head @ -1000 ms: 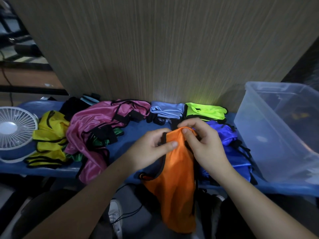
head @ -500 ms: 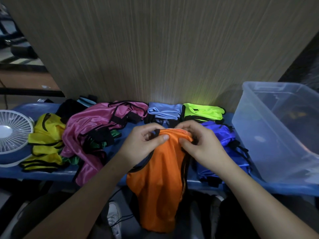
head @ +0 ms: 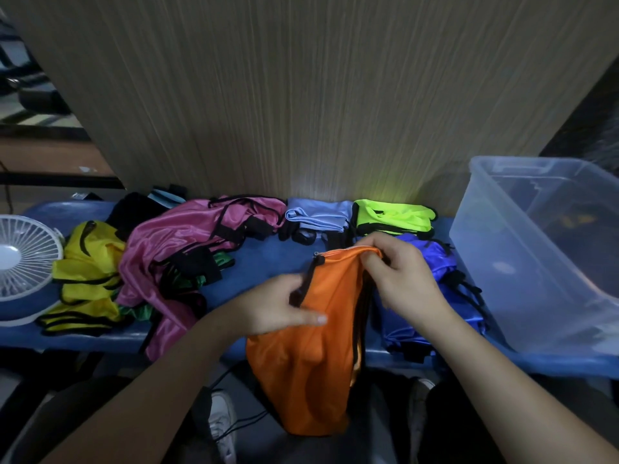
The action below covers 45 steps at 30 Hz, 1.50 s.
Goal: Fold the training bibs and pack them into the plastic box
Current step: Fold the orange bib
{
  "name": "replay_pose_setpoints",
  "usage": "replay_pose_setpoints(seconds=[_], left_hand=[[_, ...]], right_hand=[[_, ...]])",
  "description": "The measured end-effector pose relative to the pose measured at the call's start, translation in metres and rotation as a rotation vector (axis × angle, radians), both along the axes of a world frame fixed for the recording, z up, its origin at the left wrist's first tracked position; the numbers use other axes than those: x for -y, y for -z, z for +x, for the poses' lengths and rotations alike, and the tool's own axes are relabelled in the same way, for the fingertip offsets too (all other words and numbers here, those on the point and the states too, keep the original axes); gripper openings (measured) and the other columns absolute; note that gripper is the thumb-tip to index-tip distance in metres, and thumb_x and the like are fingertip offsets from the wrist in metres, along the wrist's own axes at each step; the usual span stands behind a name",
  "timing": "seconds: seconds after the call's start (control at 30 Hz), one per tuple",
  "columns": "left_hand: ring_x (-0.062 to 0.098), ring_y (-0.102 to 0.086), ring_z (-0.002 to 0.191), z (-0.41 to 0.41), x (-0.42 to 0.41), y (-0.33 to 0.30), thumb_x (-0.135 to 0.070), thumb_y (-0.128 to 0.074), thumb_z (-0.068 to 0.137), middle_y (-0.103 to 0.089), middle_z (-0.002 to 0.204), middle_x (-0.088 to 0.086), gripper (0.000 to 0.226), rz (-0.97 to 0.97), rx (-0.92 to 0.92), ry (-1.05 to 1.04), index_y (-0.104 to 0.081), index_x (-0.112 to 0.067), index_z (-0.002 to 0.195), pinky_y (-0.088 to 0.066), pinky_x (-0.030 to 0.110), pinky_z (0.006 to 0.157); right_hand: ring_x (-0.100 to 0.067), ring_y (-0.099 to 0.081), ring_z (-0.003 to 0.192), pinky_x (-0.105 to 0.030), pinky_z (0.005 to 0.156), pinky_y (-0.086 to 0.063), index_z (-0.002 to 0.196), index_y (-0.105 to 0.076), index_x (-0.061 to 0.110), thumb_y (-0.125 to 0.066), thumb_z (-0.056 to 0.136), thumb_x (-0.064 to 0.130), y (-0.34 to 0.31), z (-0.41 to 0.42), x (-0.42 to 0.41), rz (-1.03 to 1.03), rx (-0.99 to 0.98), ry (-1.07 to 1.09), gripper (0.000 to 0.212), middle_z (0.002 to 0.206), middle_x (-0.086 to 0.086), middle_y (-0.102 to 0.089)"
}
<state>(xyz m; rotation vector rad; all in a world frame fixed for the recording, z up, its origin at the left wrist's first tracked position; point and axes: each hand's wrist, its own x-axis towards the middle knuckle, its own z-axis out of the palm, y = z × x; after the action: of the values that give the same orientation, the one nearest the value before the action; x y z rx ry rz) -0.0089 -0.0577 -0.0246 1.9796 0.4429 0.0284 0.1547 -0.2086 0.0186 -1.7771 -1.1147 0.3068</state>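
A white fan [head: 23, 262] stands far left, then yellow [head: 88, 272] and pink bibs [head: 187, 242]. The left hand [head: 278, 308] pinches the orange bib's [head: 311, 346] black-trimmed edge; the right hand [head: 398, 279] grips its top. The clear plastic box [head: 522, 262] sits right.

No lettering to read anywhere here: no print, number or logo shows on the orange bib [head: 311, 346], nor on the pink bib [head: 187, 242], yellow bib [head: 88, 262], light blue bib [head: 318, 214], neon green bib [head: 392, 214] or dark blue bib [head: 432, 262]. The plastic box [head: 502, 249] shows no label, and the fan [head: 23, 256] no brand mark.
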Motion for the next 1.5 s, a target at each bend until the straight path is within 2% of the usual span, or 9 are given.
replay_pose_setpoints(seconds=[0.17, 0.3, 0.4, 0.57, 0.7, 0.83, 1.1, 1.27, 1.5], left_hand=[[0.002, -0.067, 0.088, -0.008, -0.005, 0.011, -0.03, -0.08, 0.084, -0.071, 0.095, -0.01, 0.019, 0.237, -0.225, 0.102, -0.067, -0.022, 0.094, -0.053, 0.024, 0.083], [0.006, -0.055, 0.124, -0.013, -0.007, 0.013, -0.03, -0.074, 0.09, -0.056, 0.138, -0.009, 0.045, 0.188, -0.192, 0.097, -0.059, -0.009, 0.127, -0.041, 0.029, 0.111], [0.0, -0.043, 0.13, -0.02, -0.009, 0.007, -0.038, -0.078, 0.085, -0.047, 0.133, -0.022, 0.049, 0.148, -0.172, 0.043, -0.058, -0.027, 0.129, -0.034, 0.02, 0.108], [0.006, -0.069, 0.083, -0.033, -0.029, -0.005, -0.053, -0.074, 0.069, -0.07, 0.08, -0.01, 0.026, 0.252, 0.045, -0.115, -0.066, -0.03, 0.078, -0.053, 0.033, 0.082], [0.01, -0.069, 0.082, -0.038, -0.03, -0.014, -0.049, -0.072, 0.074, -0.072, 0.083, -0.005, 0.027, 0.308, 0.121, -0.171, -0.07, -0.022, 0.08, -0.054, 0.036, 0.08], [0.008, -0.07, 0.088, -0.041, -0.034, -0.017, -0.033, -0.081, 0.08, -0.074, 0.088, -0.006, 0.016, 0.324, 0.118, -0.206, -0.074, -0.02, 0.085, -0.051, 0.026, 0.081], [-0.006, -0.065, 0.074, -0.047, -0.023, -0.052, -0.021, -0.082, 0.081, -0.071, 0.076, -0.019, 0.014, 0.385, 0.138, -0.277, -0.071, -0.025, 0.074, -0.043, 0.007, 0.069], [0.006, -0.054, 0.037, -0.054, -0.018, -0.081, -0.015, -0.075, 0.088, -0.062, 0.048, 0.002, 0.011, 0.234, 0.128, -0.302, -0.067, -0.011, 0.082, -0.039, 0.018, 0.038], [0.021, -0.069, 0.049, -0.068, -0.016, -0.108, -0.016, -0.073, 0.089, -0.064, 0.055, 0.002, 0.015, 0.194, 0.171, -0.324, -0.061, -0.011, 0.081, -0.048, 0.024, 0.039]], right_hand=[[-0.038, -0.056, 0.048, -0.057, 0.041, -0.046, 0.088, -0.067, 0.019, -0.046, 0.1, 0.009, -0.004, 0.005, 0.003, 0.048, -0.211, 0.009, 0.026, 0.068, -0.005, -0.06], [-0.017, -0.06, 0.063, -0.04, 0.054, -0.048, 0.085, -0.068, 0.02, -0.046, 0.099, 0.006, -0.012, 0.009, 0.006, 0.103, -0.171, 0.061, 0.03, 0.074, 0.012, -0.067], [-0.016, -0.061, 0.079, -0.036, 0.069, -0.045, 0.089, -0.067, 0.02, -0.047, 0.099, 0.007, -0.013, 0.015, 0.008, 0.146, -0.031, 0.077, 0.026, 0.083, 0.002, -0.069], [-0.01, -0.056, 0.067, -0.038, 0.064, -0.045, 0.092, -0.064, 0.026, -0.05, 0.101, 0.011, -0.017, 0.024, 0.012, 0.077, 0.127, 0.115, 0.022, 0.075, 0.007, -0.063], [-0.003, -0.058, 0.047, -0.014, 0.047, -0.039, 0.086, -0.064, 0.024, -0.049, 0.096, -0.002, -0.034, 0.03, 0.014, 0.021, 0.075, 0.087, 0.032, 0.064, 0.021, -0.062], [-0.029, -0.055, 0.034, -0.024, 0.037, -0.038, 0.087, -0.065, 0.018, -0.048, 0.096, -0.001, -0.045, 0.033, 0.016, -0.027, -0.026, 0.103, 0.028, 0.068, 0.003, -0.066], [-0.034, -0.066, 0.054, -0.06, 0.062, -0.059, 0.091, -0.066, 0.008, -0.045, 0.098, -0.004, -0.075, 0.029, 0.01, 0.024, -0.191, 0.097, 0.025, 0.079, -0.012, -0.062], [-0.03, -0.069, 0.05, -0.033, 0.054, -0.055, 0.093, -0.063, 0.015, -0.051, 0.101, 0.011, -0.106, 0.021, 0.01, 0.001, 0.018, 0.106, 0.015, 0.078, -0.002, -0.062], [-0.028, -0.064, 0.042, -0.032, 0.042, -0.049, 0.092, -0.061, 0.018, -0.054, 0.1, 0.009, -0.156, 0.008, 0.011, 0.051, 0.114, 0.058, 0.014, 0.078, 0.003, -0.064]])
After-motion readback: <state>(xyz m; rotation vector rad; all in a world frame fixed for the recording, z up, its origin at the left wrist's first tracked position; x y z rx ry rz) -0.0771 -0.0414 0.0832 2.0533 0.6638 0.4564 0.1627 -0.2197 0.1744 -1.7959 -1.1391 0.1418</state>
